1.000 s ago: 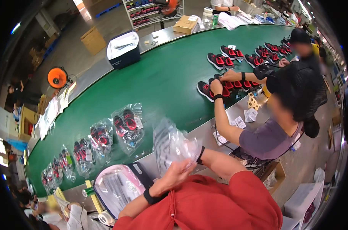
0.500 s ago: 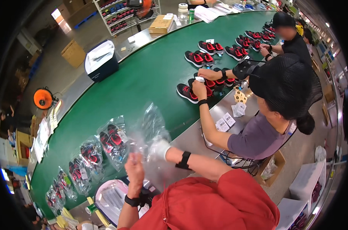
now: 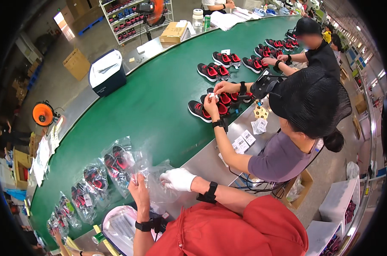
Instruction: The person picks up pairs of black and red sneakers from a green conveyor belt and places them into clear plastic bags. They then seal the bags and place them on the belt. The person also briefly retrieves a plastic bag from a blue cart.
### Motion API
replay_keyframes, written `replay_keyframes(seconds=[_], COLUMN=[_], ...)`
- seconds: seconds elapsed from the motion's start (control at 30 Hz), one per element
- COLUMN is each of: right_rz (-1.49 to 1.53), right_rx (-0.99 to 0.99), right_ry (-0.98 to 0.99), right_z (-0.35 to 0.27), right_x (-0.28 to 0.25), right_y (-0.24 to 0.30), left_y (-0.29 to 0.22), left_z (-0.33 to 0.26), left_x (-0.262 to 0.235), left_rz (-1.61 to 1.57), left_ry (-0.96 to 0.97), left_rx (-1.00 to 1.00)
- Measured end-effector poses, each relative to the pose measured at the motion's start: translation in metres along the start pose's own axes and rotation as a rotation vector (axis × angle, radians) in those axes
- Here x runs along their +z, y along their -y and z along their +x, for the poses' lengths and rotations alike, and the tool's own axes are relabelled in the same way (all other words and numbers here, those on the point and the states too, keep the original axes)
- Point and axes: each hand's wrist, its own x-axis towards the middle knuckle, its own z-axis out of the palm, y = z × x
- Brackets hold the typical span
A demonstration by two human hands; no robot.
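A clear plastic bag (image 3: 158, 193) hangs between my two hands over the near edge of the green belt, and no shoe shows in it. My bare left hand (image 3: 139, 190) is closed on its left side, fingertips pinched. On the other side, my right hand (image 3: 179, 179) in a white glove has its fingers closed on the film. Just beyond my left hand lies a pair of black and red sneakers (image 3: 119, 160) in a clear bag. More bagged pairs (image 3: 95, 176) run down the belt to the left.
A curved green conveyor belt (image 3: 159, 115) spans the view. To my right, a co-worker (image 3: 283, 149) handles a small white tag over unbagged sneakers (image 3: 199, 110). A pink-lined bin (image 3: 116, 232) holding plastic bags stands by my left arm. A dark bin (image 3: 110, 83) sits across the belt.
My right hand has come slightly lower, and the plastic bag that stood up and billowed now hangs lower between my hands. My left hand has shifted a little left.
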Motion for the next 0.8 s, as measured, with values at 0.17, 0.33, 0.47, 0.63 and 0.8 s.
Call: replay_keyframes(seconds=[0.17,0.33,0.47,0.63,0.8], right_rz=[0.078,-0.003,-0.046,-0.05,-0.002], right_rx=[0.034,0.003,0.001,0.034,0.015], right_ry=[-0.019,0.095,0.063,0.062,-0.016], right_z=[-0.014,-0.021,-0.021,-0.024,-0.026], right_x=[0.003,0.019,0.022,0.019,0.022], right_y=[0.005,-0.001,-0.003,-0.001,-0.006], left_y=[0.009,0.008,0.02,0.021,0.022], left_z=[-0.01,-0.02,-0.021,-0.023,-0.024], left_x=[-0.002,0.001,-0.003,-0.004,-0.002], left_rz=[-0.095,-0.115,-0.127,-0.17,-0.247], left_ry=[0.008,-0.007,0.002,0.012,0.03], left_rx=[-0.055,-0.056,-0.046,-0.059,-0.103])
